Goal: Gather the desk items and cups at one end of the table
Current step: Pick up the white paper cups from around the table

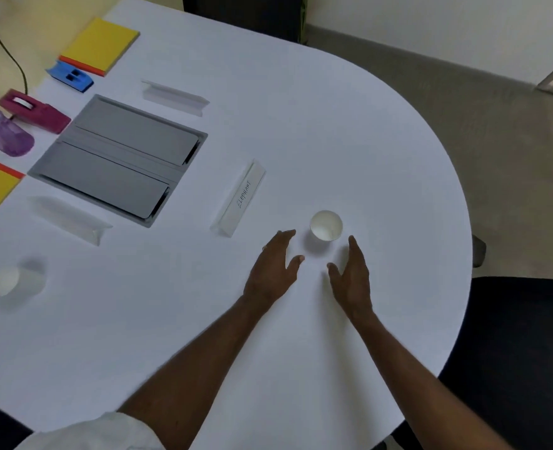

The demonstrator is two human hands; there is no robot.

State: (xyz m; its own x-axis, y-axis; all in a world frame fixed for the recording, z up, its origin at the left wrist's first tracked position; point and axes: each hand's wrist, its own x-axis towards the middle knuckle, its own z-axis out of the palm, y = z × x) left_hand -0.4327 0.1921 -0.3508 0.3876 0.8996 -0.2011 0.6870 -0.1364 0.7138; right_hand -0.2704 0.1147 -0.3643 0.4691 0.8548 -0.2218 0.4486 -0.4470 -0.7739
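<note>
Both your forearms reach over the white tabletop [382,131]; left hand [273,271] and right hand [353,277] are spread, released, flanking the small white paper cup [326,226] untouched. Close evenly: a one-sided nudge could tip it.

An office meeting room: rounded white tabletop [301,125] with grey flip-lid cable hatch [119,157], folded white name card [241,198], yellow notepad [101,43].
</note>
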